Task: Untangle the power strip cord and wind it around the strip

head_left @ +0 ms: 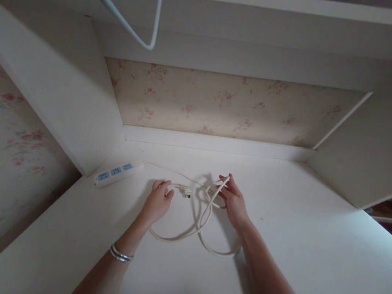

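A white power strip [115, 174] with blue socket faces lies at the left on the white desk. From its right end a cream power cord [173, 240] runs across the desk and loops loosely in the middle. My left hand [158, 202] is closed on the cord near its end, and the plug [185, 192] sticks out to the right of the fingers, prongs showing. My right hand [233, 200] holds raised loops of the same cord between thumb and fingers. Part of the cord passes behind my right forearm.
The desktop [297, 249] is bounded by a left side panel [60, 74] and a right side panel [365, 149]. Overhead is a white shelf [242, 22]. A pale bent rod or cable [125, 22] hangs in front of it. Floral wallpaper [221, 103] covers the back.
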Action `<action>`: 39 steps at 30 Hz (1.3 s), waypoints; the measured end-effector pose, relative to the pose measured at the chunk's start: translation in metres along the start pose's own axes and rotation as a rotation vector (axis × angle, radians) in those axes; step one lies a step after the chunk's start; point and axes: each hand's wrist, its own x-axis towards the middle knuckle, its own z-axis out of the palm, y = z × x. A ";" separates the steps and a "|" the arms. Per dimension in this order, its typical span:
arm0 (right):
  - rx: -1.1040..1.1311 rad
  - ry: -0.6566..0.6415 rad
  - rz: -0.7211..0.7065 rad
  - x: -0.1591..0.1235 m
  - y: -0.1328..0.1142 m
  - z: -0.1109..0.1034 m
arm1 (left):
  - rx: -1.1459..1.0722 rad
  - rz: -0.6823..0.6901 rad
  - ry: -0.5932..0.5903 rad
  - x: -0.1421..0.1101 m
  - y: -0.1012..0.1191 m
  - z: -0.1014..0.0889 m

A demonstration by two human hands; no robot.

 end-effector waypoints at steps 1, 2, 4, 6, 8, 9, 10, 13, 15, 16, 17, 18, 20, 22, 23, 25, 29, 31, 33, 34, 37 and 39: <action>0.011 0.014 -0.035 0.001 0.001 0.000 | 0.047 0.038 -0.009 -0.002 0.002 -0.001; 0.029 0.038 -0.075 0.002 0.002 -0.001 | 0.072 0.074 -0.026 -0.004 0.006 -0.002; 0.069 0.089 -0.151 0.003 0.001 -0.002 | 0.079 0.153 -0.114 -0.009 0.015 -0.006; 0.073 0.102 -0.205 0.002 -0.002 -0.003 | 0.069 0.227 -0.294 -0.014 0.025 -0.011; 0.011 0.082 -0.239 -0.001 -0.005 -0.003 | 0.080 0.268 -0.504 -0.020 0.034 -0.015; -0.039 0.068 -0.250 -0.002 -0.006 -0.003 | 0.095 0.282 -0.593 -0.023 0.038 -0.017; -0.094 0.058 -0.261 -0.003 -0.006 -0.003 | 0.113 0.301 -0.665 -0.026 0.041 -0.018; -0.242 0.046 -0.290 -0.005 -0.004 -0.004 | 0.159 0.384 -0.790 -0.031 0.042 -0.018; -0.325 0.056 -0.305 -0.004 0.000 -0.004 | 0.155 0.432 -0.827 -0.033 0.040 -0.017; -0.361 0.072 -0.307 -0.004 0.001 -0.005 | 0.144 0.448 -0.836 -0.033 0.039 -0.016; -0.392 0.092 -0.303 -0.004 0.002 -0.005 | 0.132 0.457 -0.843 -0.033 0.038 -0.016; -0.416 0.111 -0.294 -0.003 0.003 -0.006 | 0.121 0.456 -0.845 -0.033 0.037 -0.015; -0.442 0.143 -0.274 -0.004 0.003 -0.006 | 0.100 0.418 -0.829 -0.033 0.037 -0.015; -0.442 0.159 -0.265 -0.005 0.001 -0.004 | 0.046 0.366 -0.791 -0.032 0.039 -0.016; -0.434 0.160 -0.262 -0.005 0.000 -0.003 | 0.001 0.349 -0.760 -0.031 0.040 -0.016; -0.412 0.163 -0.260 -0.007 -0.002 -0.001 | -0.121 0.330 -0.682 -0.029 0.044 -0.018; -0.411 0.160 -0.306 -0.012 -0.004 0.003 | -0.394 0.222 -0.570 -0.026 0.046 -0.019; -0.467 0.113 -0.348 -0.018 -0.003 0.007 | -0.505 0.143 -0.528 -0.025 0.046 -0.019; -0.584 -0.006 -0.368 -0.027 -0.001 0.013 | -0.596 0.076 -0.476 -0.023 0.045 -0.019; -0.668 -0.090 -0.367 -0.033 0.000 0.018 | -0.639 0.048 -0.449 -0.022 0.045 -0.019; -0.967 -0.348 -0.376 -0.050 0.004 0.038 | -0.763 -0.020 -0.387 -0.018 0.045 -0.021; -1.151 -0.455 -0.420 -0.058 0.007 0.049 | -0.828 -0.040 -0.354 -0.016 0.044 -0.023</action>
